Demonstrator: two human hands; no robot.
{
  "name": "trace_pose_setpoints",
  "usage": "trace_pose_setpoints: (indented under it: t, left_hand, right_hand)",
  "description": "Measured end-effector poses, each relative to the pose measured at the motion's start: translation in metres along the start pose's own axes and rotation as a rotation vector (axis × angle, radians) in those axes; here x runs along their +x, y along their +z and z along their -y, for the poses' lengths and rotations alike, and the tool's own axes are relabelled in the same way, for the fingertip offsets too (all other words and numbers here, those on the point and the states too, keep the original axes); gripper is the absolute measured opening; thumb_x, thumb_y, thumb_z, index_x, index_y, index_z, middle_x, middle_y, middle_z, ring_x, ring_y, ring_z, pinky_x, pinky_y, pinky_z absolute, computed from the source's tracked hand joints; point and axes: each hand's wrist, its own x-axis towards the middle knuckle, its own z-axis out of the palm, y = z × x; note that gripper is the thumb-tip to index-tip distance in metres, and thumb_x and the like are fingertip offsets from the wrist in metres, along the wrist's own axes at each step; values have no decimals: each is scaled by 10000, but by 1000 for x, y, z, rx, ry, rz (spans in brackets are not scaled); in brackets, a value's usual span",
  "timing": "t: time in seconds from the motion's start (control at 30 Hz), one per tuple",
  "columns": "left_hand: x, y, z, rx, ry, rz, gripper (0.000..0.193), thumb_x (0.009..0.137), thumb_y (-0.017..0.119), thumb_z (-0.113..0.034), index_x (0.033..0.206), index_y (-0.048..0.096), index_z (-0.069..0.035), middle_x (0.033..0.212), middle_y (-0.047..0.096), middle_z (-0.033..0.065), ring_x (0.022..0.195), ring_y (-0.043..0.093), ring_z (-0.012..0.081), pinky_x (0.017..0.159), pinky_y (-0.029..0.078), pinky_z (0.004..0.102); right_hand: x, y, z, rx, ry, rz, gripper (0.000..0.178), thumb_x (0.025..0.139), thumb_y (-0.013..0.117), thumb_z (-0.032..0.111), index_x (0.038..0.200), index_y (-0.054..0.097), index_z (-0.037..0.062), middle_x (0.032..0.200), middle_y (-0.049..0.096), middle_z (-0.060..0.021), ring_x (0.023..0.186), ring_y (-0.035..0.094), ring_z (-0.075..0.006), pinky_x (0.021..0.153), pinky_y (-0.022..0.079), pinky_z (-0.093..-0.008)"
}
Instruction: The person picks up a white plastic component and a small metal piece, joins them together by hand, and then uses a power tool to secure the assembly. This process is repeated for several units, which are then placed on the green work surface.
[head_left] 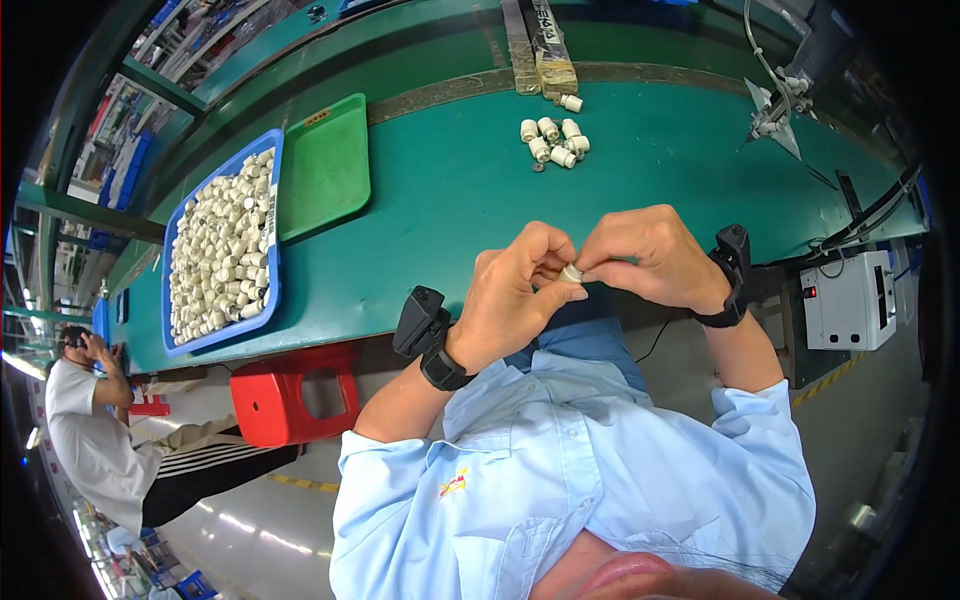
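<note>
A small white cylindrical part (pixel 571 274) is pinched between my two hands just over the front edge of the table. Thumb and fingers of my left hand (pixel 522 280) close on it from the left. From the right, the fingertips of my right hand (pixel 640 255) press together at its side; whether they hold some smaller piece as well is hidden. Farther back on the green table (pixel 440 190) lies a loose cluster of similar white parts (pixel 541 149), some showing metal ends.
At the left a blue tray (pixel 277 200) is heaped with white parts, beside a green tray (pixel 335 165). A metal fixture with cables (pixel 775 115) stands back right. Below the table are a red stool (pixel 265 400) and a white box (pixel 845 305). Another person (pixel 95 430) is at far left.
</note>
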Motion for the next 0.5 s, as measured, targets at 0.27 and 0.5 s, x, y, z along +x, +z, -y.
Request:
trace_pose_setpoints:
  t: [0.27, 0.5]
  left_hand:
    - [5, -10, 11, 250, 173, 25, 211, 779, 776, 34, 960, 688, -26, 945, 711, 99, 802, 720, 209, 702, 587, 314]
    - [17, 15, 55, 444, 291, -43, 160, 724, 757, -79, 808, 622, -93, 774, 647, 83, 759, 661, 308, 624, 501, 433]
  right_hand:
    - [7, 13, -12, 207, 200, -77, 293, 779, 782, 21, 972, 561, 15, 842, 693, -59, 739, 683, -125, 668, 536, -269]
    - [-25, 33, -19, 56, 328, -228, 248, 823, 758, 9, 997, 581, 2, 865, 647, -83, 783, 645, -136, 731, 534, -284]
